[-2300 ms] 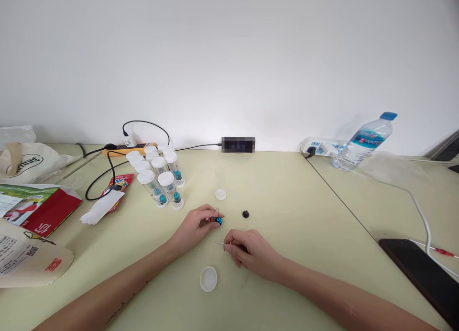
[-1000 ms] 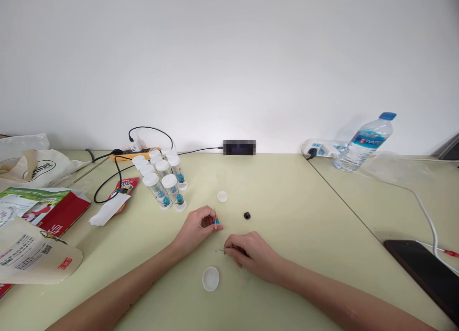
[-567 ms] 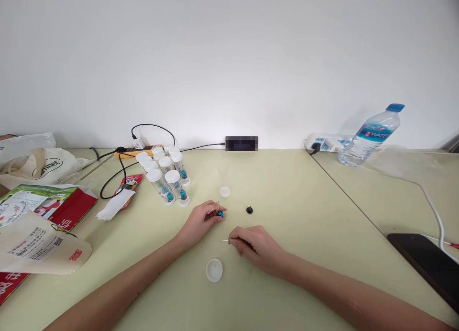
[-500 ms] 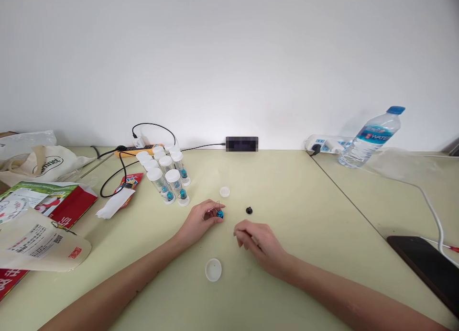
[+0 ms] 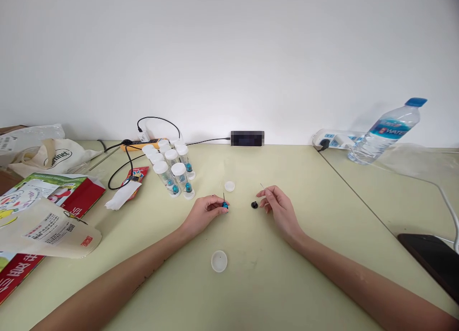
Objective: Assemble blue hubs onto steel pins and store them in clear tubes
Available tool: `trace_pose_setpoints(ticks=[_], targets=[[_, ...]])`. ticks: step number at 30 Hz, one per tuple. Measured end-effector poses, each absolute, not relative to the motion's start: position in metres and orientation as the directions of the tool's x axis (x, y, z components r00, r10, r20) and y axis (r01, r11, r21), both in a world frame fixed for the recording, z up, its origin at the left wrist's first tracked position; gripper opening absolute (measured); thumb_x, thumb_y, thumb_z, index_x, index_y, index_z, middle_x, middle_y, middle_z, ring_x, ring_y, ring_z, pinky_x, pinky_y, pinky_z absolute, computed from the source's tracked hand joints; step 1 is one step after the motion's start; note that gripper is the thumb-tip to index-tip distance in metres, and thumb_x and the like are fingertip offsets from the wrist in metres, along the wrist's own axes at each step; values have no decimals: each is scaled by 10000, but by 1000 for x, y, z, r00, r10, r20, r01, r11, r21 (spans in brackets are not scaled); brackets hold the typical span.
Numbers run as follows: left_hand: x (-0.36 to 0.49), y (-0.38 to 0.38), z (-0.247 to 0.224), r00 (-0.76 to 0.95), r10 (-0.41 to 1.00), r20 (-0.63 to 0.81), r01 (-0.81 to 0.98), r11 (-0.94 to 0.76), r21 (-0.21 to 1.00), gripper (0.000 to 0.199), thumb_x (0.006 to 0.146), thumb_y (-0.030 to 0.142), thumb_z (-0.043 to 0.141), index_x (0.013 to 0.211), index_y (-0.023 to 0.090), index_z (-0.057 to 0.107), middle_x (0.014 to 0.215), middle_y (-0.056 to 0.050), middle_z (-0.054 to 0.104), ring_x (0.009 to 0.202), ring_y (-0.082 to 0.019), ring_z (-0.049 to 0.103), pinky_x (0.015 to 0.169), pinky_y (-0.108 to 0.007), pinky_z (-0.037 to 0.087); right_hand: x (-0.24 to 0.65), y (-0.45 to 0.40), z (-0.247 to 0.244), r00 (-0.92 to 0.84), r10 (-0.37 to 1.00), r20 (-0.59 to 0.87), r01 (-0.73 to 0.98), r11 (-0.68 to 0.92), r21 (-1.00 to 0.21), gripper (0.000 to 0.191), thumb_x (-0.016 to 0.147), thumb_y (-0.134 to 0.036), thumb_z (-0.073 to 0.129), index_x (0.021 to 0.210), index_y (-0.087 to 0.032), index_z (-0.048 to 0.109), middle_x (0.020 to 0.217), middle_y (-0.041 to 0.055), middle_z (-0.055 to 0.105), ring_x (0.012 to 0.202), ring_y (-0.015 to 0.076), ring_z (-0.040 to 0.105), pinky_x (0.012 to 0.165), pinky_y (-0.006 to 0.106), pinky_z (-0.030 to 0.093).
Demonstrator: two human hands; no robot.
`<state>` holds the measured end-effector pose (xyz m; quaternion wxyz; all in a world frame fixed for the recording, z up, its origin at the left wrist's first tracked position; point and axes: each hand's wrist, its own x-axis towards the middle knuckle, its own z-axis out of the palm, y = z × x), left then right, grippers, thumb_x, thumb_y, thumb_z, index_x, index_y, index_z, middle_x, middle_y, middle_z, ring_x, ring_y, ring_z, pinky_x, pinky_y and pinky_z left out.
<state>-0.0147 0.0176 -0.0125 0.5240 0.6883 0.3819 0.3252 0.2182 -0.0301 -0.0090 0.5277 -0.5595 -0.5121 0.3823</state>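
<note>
My left hand (image 5: pixel 206 214) pinches a small blue part (image 5: pixel 225 205) with a thin dark pin standing up from it. My right hand (image 5: pixel 281 211) is raised to the right, thumb and forefinger closed on a thin wire-like piece (image 5: pixel 263 186). Just left of those fingers, a small black round part (image 5: pixel 254 204) with a raised stub rests on the table. Beyond the left hand lies a white cap (image 5: pixel 229 186). Closer to me is a white round lid (image 5: pixel 219 261) with its hollow side up.
Several clear tubes (image 5: pixel 179 175) with white caps and blue parts inside stand at the left. A cup (image 5: pixel 53 230) lies on its side near a red packet (image 5: pixel 139 178). At the right are a tilted water bottle (image 5: pixel 390 125), a power strip (image 5: pixel 337 138) and a phone (image 5: pixel 426 257).
My right hand has moved right and away from me, from beside the left hand to past the black part, and a thin wire-like piece now shows in its fingers. The view has shifted slightly.
</note>
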Motion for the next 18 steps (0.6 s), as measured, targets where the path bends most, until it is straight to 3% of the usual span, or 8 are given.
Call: trace_pose_setpoints(ticks=[5, 12, 18], targets=[[-15, 18, -13, 511, 860, -11, 137, -69, 988, 202, 769, 332, 627, 892, 180, 678, 885, -49, 643, 745, -143, 567, 642, -243, 450, 214, -31, -8, 121, 990, 71, 160, 51, -986, 287, 923, -464, 382, 817, -220, 490, 952, 45, 643, 749, 153, 584, 615, 279, 442], [-15, 18, -13, 514, 858, 4, 170, -106, 980, 265, 770, 348, 626, 969, 177, 667, 832, -46, 623, 668, -128, 530, 609, -250, 461, 211, -33, -5, 23, 1000, 21, 100, 19, -995, 283, 925, -464, 384, 815, -212, 450, 884, 52, 681, 710, 149, 607, 623, 287, 454], [-15, 17, -14, 489, 867, 98, 219, -231, 948, 226, 747, 311, 652, 936, 193, 687, 863, -47, 624, 739, -142, 534, 678, -257, 456, 211, -34, -4, -69, 997, 20, 81, 26, -996, 293, 921, -476, 383, 838, -204, 452, 875, 61, 691, 688, 146, 618, 603, 276, 443]])
